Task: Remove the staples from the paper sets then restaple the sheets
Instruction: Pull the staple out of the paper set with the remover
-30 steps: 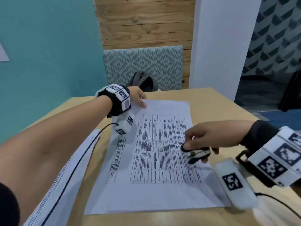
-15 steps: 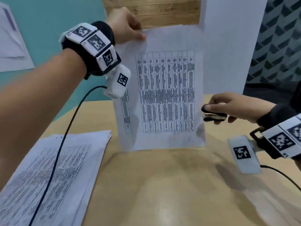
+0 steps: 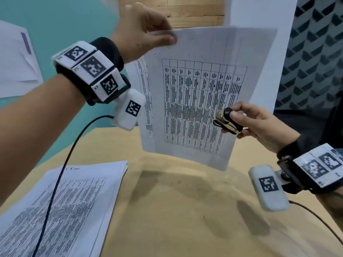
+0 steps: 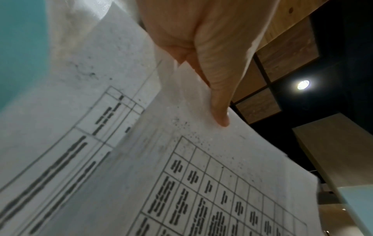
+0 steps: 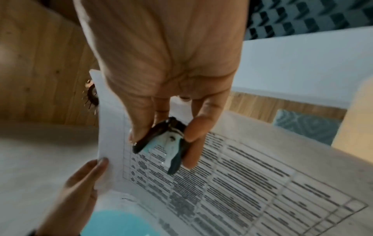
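My left hand (image 3: pixel 148 32) pinches the top left corner of a paper set (image 3: pixel 196 101) printed with a table and holds it up, hanging above the table. In the left wrist view the thumb (image 4: pixel 218 95) presses on that corner of the paper set (image 4: pixel 201 183), and a second sheet fans out behind. My right hand (image 3: pixel 256 121) grips a small black and metal staple remover (image 3: pixel 225 121) in front of the hanging set's right side. The right wrist view shows the staple remover (image 5: pixel 163 140) between thumb and fingers, over the paper set (image 5: pixel 232 183).
A second stack of printed sheets (image 3: pixel 61 206) lies on the wooden table (image 3: pixel 185 219) at the left, with a black wrist cable (image 3: pixel 61 175) trailing across it. A sheet of paper (image 3: pixel 16 58) hangs on the teal wall.
My left hand has lifted the paper set off the table and holds it upright. My right hand has risen with the staple remover and come in front of the sheet.
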`<state>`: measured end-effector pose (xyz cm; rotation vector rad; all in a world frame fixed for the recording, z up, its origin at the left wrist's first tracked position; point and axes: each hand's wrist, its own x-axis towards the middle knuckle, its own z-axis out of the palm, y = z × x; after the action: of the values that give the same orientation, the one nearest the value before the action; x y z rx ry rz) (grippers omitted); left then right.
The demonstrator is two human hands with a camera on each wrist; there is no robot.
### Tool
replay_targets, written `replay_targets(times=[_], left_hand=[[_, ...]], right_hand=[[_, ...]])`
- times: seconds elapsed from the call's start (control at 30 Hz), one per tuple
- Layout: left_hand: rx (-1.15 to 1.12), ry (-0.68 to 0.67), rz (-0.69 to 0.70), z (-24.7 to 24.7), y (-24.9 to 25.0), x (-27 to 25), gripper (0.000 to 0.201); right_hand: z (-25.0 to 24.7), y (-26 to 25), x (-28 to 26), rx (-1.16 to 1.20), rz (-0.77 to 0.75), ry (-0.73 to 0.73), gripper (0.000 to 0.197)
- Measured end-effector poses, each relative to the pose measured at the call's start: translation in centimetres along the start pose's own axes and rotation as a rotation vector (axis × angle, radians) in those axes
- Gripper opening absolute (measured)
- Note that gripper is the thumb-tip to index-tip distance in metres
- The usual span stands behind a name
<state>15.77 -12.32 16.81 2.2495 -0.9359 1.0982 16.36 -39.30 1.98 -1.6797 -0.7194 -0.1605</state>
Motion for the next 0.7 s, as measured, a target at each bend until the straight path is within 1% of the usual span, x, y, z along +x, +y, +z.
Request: replay_targets(times=[0.07, 0.13, 0.17, 0.23, 0.27, 0.3, 0.33, 0.37, 0.43, 0.47, 0.53, 0.57, 0.6, 0.63, 0.67, 0.7], left_hand=[[-0.007, 0.019, 0.041, -0.5, 0.2, -0.4, 0.018], [0.061, 0.008, 0.057, -1.0, -0.1, -0.6, 0.027], [0.113, -0.019, 0.032, -1.2, -0.6, -0.6, 0.033], [0.173, -0.087, -0.099, -1.8, -2.3, -0.7, 0.043], [0.173, -0.124, -0.169, -2.0, -3.1, -0.9, 0.040], [0.170, -0.127, -0.217, -2.1, -3.7, -1.0, 0.035], [0.173, -0.092, -0.240, -2.2, -4.2, -1.0, 0.035], [0.193, -0.029, -0.239, -2.3, -4.3, -1.0, 0.037], [0.268, 0.155, -0.155, -2.4, -3.5, -1.1, 0.030], [0.306, 0.247, -0.078, -2.5, -2.7, -1.3, 0.025], [0.419, 0.377, 0.112, -2.8, -0.8, -2.2, 0.018], [0.484, 0.405, 0.209, -2.9, -0.1, -2.8, 0.017], [0.529, 0.397, 0.285, -3.1, 0.2, -3.4, 0.017], [0.550, 0.350, 0.329, -3.3, 0.3, -4.1, 0.017], [0.545, 0.256, 0.345, -3.3, 0.3, -4.9, 0.016], [0.510, 0.119, 0.340, -3.3, 0.3, -5.6, 0.014]], right_hand=[[0.0, 0.1, 0.3, 0.097, -0.033, -0.006, 0.062], [0.2, 0.0, 0.8, 0.140, -0.057, 0.006, 0.059], [0.3, -0.2, 1.2, 0.146, -0.064, 0.012, 0.057], [0.5, -0.4, 2.2, 0.151, -0.075, 0.027, 0.054], [0.5, -0.5, 2.7, 0.148, -0.083, 0.033, 0.052], [0.6, -0.6, 3.2, 0.150, -0.092, 0.040, 0.048], [0.7, -0.6, 3.6, 0.141, -0.105, 0.054, 0.043], [0.9, -0.8, 4.0, 0.118, -0.122, 0.081, 0.039], [1.0, -1.0, 4.6, 0.045, -0.159, 0.152, 0.031], [0.9, -1.0, 4.6, 0.022, -0.177, 0.178, 0.029], [0.6, -1.2, 4.2, 0.012, -0.196, 0.185, 0.037], [0.3, -1.3, 3.7, 0.005, -0.185, 0.166, 0.039], [0.2, -1.4, 3.0, -0.005, -0.163, 0.134, 0.032], [0.0, -1.5, 2.2, -0.016, -0.135, 0.089, 0.020], [0.0, -1.4, 1.3, -0.026, -0.098, 0.043, 0.014], [0.0, -1.3, 0.4, -0.031, -0.063, -0.005, 0.015]])
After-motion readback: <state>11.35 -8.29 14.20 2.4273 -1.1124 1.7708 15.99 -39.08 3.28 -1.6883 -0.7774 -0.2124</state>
